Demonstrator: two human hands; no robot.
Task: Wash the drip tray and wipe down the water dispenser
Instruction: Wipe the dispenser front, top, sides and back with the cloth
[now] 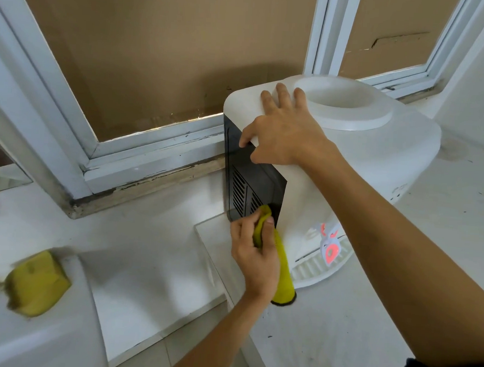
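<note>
Wipe-down step under way. Left hand point(252, 249) grip pinches yellow cloth point(281, 268) against water dispenser point(349, 167) black back panel point(249, 181), low. Right hand point(283, 132) steadies top, fingers flat, thumb hooked over the edge. Dispenser stands on the surface point(339, 331), right. Next, likely: work cloth upward over vents.

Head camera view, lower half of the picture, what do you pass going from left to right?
Yellow sponge on the white ledge at far left → left hand gripping the yellow cloth against the dispenser's black back panel → red and white tap above the ribbed drip tray.
</note>
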